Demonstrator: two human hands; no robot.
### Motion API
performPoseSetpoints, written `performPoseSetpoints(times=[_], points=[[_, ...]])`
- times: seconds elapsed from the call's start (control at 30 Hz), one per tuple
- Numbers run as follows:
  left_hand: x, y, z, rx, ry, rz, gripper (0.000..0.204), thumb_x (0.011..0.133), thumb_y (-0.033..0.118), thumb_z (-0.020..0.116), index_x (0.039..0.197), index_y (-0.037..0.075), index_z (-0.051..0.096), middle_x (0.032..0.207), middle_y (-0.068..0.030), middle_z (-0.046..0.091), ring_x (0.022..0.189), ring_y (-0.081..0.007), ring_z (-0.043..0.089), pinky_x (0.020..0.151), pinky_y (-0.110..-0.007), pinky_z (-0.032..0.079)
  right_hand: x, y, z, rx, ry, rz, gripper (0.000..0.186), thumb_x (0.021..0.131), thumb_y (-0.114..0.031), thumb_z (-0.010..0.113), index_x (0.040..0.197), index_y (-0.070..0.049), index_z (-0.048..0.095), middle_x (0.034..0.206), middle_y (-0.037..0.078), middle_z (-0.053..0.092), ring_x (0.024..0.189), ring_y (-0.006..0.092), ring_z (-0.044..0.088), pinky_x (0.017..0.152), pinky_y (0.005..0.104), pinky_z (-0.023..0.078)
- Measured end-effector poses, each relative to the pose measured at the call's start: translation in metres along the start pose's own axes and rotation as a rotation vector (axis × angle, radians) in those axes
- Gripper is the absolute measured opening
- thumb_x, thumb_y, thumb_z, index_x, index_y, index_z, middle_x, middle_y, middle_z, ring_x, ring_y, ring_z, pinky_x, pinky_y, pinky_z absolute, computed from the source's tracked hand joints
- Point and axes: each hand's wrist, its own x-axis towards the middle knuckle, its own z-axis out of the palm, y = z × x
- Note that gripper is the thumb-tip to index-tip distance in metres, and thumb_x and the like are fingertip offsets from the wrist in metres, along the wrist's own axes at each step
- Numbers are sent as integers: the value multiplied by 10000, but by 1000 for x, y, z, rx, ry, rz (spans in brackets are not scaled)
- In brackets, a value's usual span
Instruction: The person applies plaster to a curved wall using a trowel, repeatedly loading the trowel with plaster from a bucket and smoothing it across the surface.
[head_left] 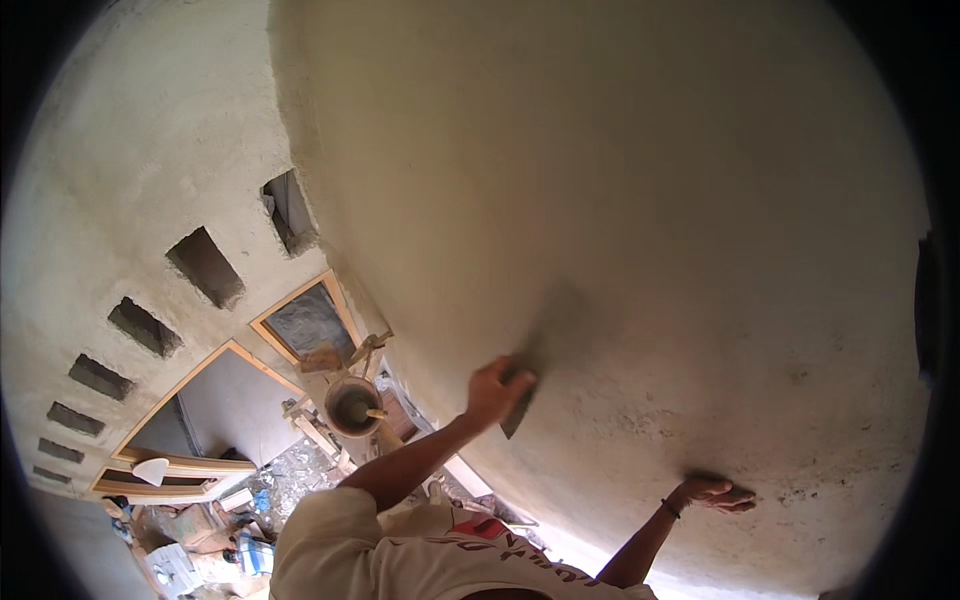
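Note:
My left hand point(492, 396) is closed around a plastering trowel point(520, 408), whose dark thin blade lies on or very close to the plastered wall point(620, 250). The hand covers the trowel's handle. Lower and to the right, my right hand point(712, 493) has its fingers stretched out beside the same wall; I cannot tell whether it touches. Nothing shows in it, and a dark band circles its wrist. The wall is grey-beige, mostly smooth, with rough, pitted patches around the right hand.
Left of my left arm, a bucket point(352, 407) of grey mix with a tool handle in it stands by wooden scaffold pieces point(318, 432). Wooden frames point(265, 328) and several rectangular holes point(205, 266) break the left wall. Rubble and sacks point(190, 528) cover the floor far below.

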Motion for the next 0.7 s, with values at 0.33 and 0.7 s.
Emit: performPoseSetpoints(times=[0.33,0.7], points=[[200,25,-90,-832,438,-388,334,873,338,641,799,21,563,562,4,426,407,-103,407,362,-281,335,-8,0,14,-99,-32,25,737,952,-592,127,1475,-82,221,1527,193,157,1401,358,160,1093,554,164],[191,366,-62,60,267,503,346,831,297,671,885,-42,628,701,-201,633,633,-347,627,566,-411,492,-7,-4,4,-110,-47,30,783,937,-620,115,1459,-52,243,1507,213,192,1395,364,174,1100,553,173]])
